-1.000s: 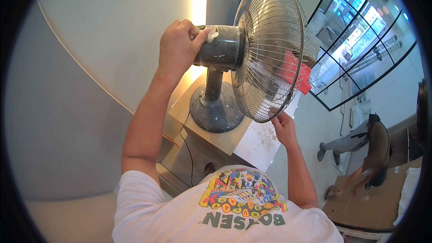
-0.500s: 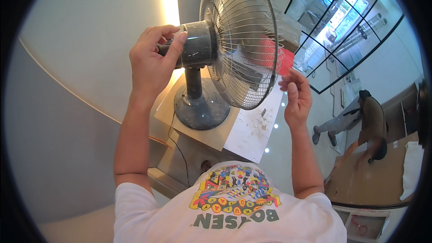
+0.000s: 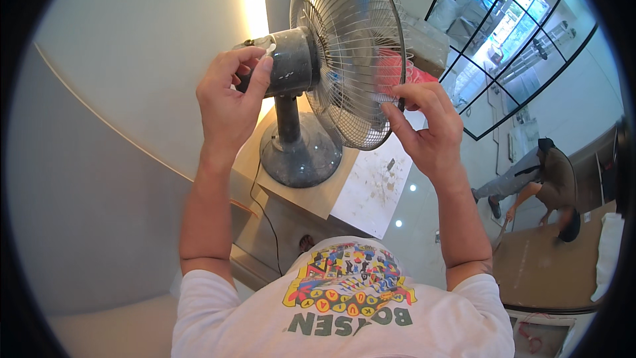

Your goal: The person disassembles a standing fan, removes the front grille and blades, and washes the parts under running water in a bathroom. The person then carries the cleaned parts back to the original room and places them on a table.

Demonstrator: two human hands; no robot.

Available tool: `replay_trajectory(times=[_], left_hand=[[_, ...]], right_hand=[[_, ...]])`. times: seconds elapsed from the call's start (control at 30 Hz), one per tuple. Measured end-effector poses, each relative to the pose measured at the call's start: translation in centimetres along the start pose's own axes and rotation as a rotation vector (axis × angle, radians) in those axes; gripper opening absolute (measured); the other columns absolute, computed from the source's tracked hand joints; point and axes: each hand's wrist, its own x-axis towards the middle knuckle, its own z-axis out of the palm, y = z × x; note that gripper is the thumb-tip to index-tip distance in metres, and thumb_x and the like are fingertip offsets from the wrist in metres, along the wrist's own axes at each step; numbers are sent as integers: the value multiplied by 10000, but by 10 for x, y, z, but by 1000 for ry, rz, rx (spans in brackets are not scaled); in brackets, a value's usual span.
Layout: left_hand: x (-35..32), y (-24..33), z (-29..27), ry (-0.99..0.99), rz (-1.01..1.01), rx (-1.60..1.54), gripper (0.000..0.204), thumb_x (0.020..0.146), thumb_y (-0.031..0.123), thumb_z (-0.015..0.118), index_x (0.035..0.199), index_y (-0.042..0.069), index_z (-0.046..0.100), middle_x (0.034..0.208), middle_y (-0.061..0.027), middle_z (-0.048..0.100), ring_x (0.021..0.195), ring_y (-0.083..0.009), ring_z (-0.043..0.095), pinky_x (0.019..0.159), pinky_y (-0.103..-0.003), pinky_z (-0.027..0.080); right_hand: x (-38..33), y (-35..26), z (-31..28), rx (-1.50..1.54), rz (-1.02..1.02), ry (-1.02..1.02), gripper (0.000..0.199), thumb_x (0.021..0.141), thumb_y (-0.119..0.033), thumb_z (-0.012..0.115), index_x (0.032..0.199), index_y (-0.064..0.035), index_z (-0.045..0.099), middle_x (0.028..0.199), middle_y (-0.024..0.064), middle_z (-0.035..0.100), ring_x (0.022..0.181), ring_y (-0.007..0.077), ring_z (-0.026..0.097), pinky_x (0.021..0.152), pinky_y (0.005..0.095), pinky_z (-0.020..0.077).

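Observation:
A dark grey desk fan [image 3: 295, 66] with a dusty round base stands in front of me, its wire guard [image 3: 354, 46] turned to the right. At the back of the motor housing, my left hand [image 3: 228, 96] is closed, with thumb and forefinger at a small pale knob [image 3: 271, 48] on top. My right hand [image 3: 434, 122] has thumb and fingers closed around the near right rim of the guard. The blades show only faintly through the wires. Below the base is a light wooden box-like stand [image 3: 331, 185].
White board [image 3: 371, 205] with crumbs covers the stand's right side. A black cord [image 3: 265, 219] hangs down from the fan. Behind the guard are a red sheet [image 3: 424, 74] and a carton [image 3: 424, 43]. At right, a person [image 3: 556, 179] bends over a brown panel [image 3: 556, 265].
My right hand has moved left and up from beside the fan onto the guard's rim. The guard has shifted slightly up. My left hand stays at the housing. The person at right has shifted.

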Motion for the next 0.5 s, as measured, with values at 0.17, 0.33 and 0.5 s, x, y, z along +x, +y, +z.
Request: replay_trajectory(times=[0.17, 0.33, 0.5], left_hand=[[-38, -4, 6, 28, -118, -32, 148, 936, 128, 771, 1065, 58, 749, 864, -25, 684, 775, -121, 589, 708, -287, 480], [-79, -9, 11, 28, -232, -45, 166, 943, 95, 751, 1097, 33, 743, 866, -30, 683, 774, -112, 585, 714, -281, 482], [-129, 10, 35, -134, -409, -120, 247, 948, 118, 748, 1165, 4, 715, 914, -59, 698, 798, -128, 607, 741, -286, 499]], right_hand=[[-3, 8, -6, -34, -86, -27, 317, 802, -12, 843, 1084, -39, 701, 961, 92, 689, 831, 253, 692, 682, 357, 565], [10, 20, -18, -161, -312, -112, 385, 779, -17, 823, 1140, -42, 693, 935, 80, 663, 811, 232, 678, 647, 346, 554], [26, 26, -38, -198, -455, -294, 465, 761, -92, 801, 1200, -41, 656, 880, 68, 623, 803, 224, 651, 662, 343, 537]])
